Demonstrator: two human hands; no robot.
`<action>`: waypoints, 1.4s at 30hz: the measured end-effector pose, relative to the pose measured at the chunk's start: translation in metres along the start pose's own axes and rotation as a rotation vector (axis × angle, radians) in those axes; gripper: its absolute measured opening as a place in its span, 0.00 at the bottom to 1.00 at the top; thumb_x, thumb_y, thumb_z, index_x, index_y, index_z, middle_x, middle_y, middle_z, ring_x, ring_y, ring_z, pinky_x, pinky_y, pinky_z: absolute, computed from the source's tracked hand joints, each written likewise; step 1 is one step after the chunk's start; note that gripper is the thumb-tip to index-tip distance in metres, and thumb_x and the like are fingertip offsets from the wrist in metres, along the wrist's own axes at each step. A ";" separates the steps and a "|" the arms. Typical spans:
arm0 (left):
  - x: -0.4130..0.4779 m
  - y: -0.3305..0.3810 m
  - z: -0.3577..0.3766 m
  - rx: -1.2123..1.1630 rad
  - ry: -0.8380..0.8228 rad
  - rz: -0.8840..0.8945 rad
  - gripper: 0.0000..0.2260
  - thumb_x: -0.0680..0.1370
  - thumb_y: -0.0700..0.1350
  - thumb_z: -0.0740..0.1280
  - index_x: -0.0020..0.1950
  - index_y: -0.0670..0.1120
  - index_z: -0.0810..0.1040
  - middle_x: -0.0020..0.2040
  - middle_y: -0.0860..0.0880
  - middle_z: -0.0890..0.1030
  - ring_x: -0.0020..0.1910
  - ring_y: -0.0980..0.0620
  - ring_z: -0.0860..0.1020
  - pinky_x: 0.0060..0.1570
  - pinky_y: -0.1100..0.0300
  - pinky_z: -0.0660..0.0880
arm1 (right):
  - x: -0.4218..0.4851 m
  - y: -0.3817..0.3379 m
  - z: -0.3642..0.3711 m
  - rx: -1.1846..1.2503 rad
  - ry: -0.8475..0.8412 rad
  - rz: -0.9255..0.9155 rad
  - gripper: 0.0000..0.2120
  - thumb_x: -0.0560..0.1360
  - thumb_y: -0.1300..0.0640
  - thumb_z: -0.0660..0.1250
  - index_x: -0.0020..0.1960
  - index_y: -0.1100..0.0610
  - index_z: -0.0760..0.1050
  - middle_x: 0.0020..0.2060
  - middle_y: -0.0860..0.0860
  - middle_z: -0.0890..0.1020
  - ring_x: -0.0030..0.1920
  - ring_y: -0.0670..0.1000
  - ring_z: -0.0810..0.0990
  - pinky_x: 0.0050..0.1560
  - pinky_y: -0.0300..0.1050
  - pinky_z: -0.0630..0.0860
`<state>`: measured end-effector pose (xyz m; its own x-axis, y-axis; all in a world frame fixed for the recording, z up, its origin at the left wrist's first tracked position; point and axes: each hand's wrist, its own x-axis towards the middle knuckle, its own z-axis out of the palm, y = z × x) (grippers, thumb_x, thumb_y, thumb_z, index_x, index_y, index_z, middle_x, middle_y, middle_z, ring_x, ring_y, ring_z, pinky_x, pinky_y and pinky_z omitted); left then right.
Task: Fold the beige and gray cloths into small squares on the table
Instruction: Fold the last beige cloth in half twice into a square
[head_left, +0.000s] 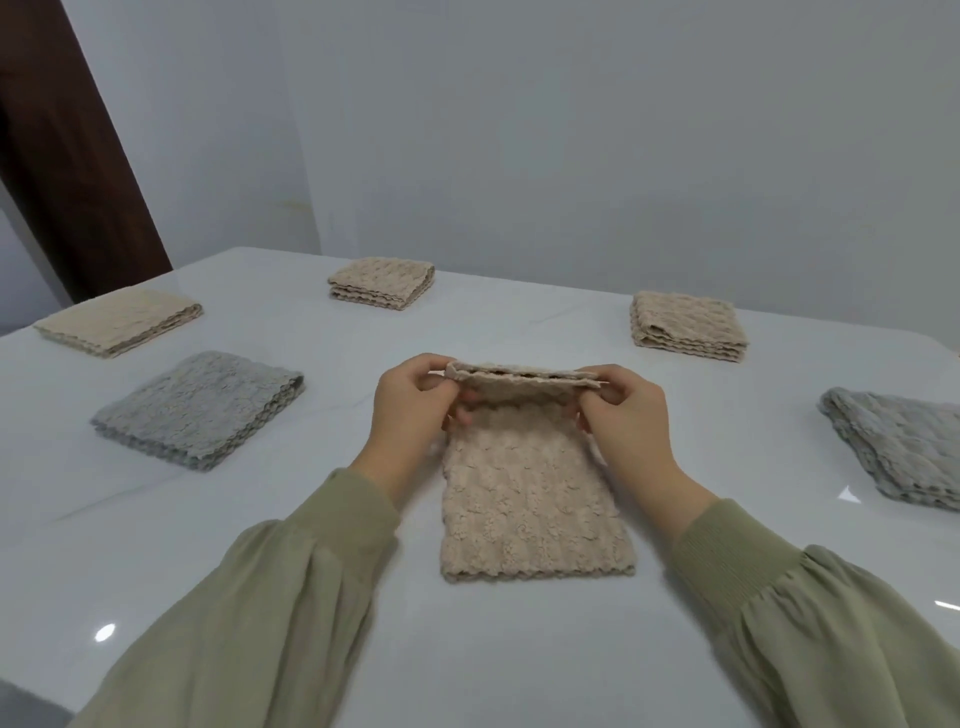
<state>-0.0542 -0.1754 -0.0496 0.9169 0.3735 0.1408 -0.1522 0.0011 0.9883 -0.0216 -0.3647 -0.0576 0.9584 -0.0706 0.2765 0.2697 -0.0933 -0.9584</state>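
Note:
A beige cloth, folded into a long strip, lies in the middle of the white table with its near end flat. Its far end is lifted off the table and curls back toward me. My left hand pinches the left corner of that raised end. My right hand pinches the right corner. Both sleeves are olive green.
Folded squares lie around: beige ones at the far left, the far middle and the far right; a gray one at the left and another at the right edge. A wall stands behind the table.

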 end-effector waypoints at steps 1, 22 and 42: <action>-0.005 0.003 -0.003 -0.061 -0.043 -0.046 0.11 0.76 0.31 0.60 0.44 0.42 0.80 0.36 0.40 0.82 0.29 0.46 0.78 0.27 0.59 0.73 | -0.004 -0.002 -0.001 0.014 -0.012 0.006 0.15 0.72 0.71 0.58 0.45 0.59 0.80 0.33 0.56 0.82 0.31 0.49 0.77 0.35 0.44 0.72; -0.019 0.009 -0.009 -0.283 -0.141 -0.267 0.06 0.76 0.38 0.67 0.47 0.37 0.81 0.44 0.42 0.83 0.41 0.48 0.81 0.45 0.59 0.80 | -0.002 0.000 -0.004 -0.167 0.011 -0.123 0.05 0.76 0.59 0.65 0.44 0.56 0.79 0.37 0.48 0.81 0.38 0.43 0.77 0.42 0.34 0.72; -0.031 0.020 -0.036 0.354 -0.499 -0.363 0.05 0.74 0.32 0.68 0.42 0.41 0.79 0.30 0.48 0.78 0.27 0.54 0.79 0.28 0.65 0.77 | -0.048 -0.005 -0.030 -0.335 -0.132 0.019 0.10 0.69 0.67 0.63 0.35 0.54 0.76 0.28 0.52 0.76 0.28 0.47 0.71 0.29 0.35 0.68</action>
<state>-0.0993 -0.1532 -0.0365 0.9595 -0.0628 -0.2748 0.2461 -0.2881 0.9254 -0.0722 -0.3910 -0.0644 0.9726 0.0513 0.2269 0.2274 -0.4150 -0.8810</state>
